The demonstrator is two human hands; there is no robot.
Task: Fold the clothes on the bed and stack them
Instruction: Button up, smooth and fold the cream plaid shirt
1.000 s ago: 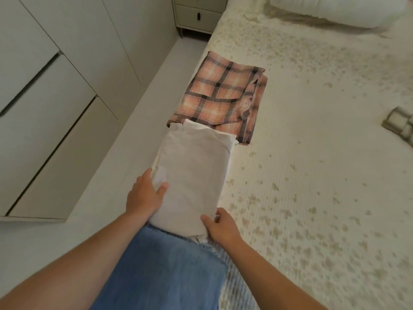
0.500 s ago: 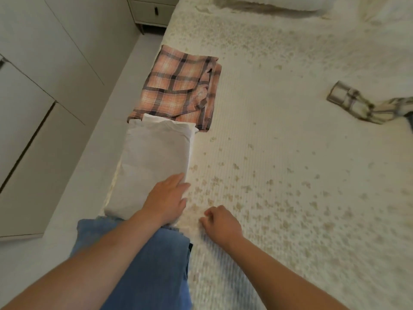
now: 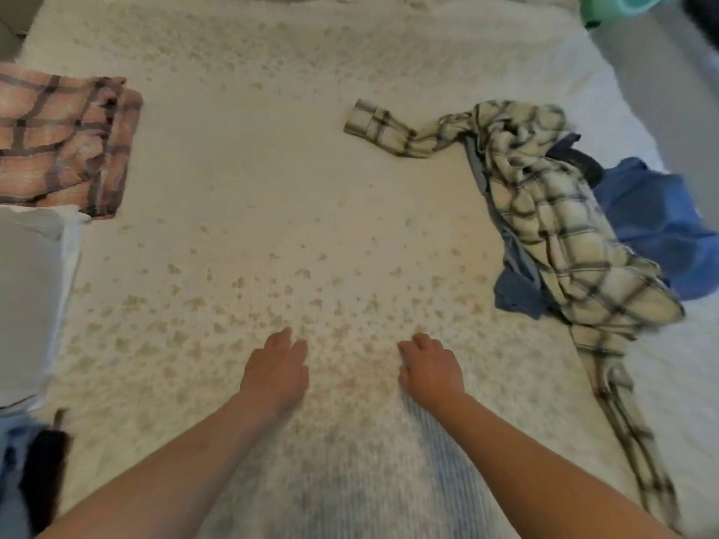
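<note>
While over the bed [image 3: 350,188] | left hand [image 3: 274,373] grip open, empty | right hand [image 3: 431,369] grip loosely curled, empty

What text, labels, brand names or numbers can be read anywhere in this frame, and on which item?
None: no readable text, label, brand or number shows.
Cream plaid shirt: check pattern only.
Pink plaid garment: check pattern only.
White folded garment: plain.
Blue garment: plain.
Bedspread: speckled pattern, no lettering.
Green object at the top edge: blurred, no marking legible.

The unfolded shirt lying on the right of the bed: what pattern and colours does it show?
The unfolded shirt is cream with a dark check pattern, seen best in the head view.
</note>
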